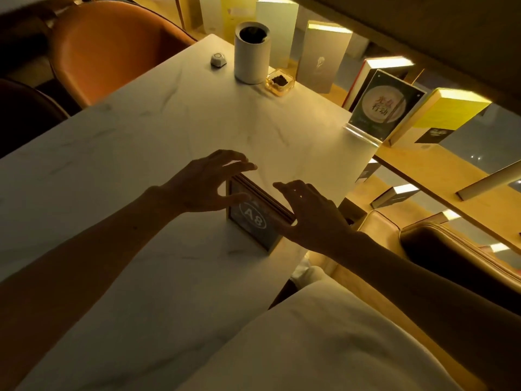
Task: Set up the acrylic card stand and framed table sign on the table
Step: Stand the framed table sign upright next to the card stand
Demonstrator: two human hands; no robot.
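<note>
A framed table sign [255, 221] marked "A8" stands upright near the right edge of the white marble table [146, 142]. My left hand [208, 184] hovers at the frame's top left corner, fingers spread, thumb near its face. My right hand [310, 213] hovers at the frame's right side, fingers spread, thumb close to its top right corner. Neither hand visibly grips the frame. The acrylic card stand [380, 108], holding a dark green card with a pale round plate picture, stands upright at the table's far right edge.
A white cylindrical bin [251, 55], a small glass dish [280, 81] and a small grey call button [218, 60] sit at the table's far end. An orange chair [112, 46] is behind the table. Books line a wooden shelf [451, 165] at right. A tan leather seat [439, 244] is below it.
</note>
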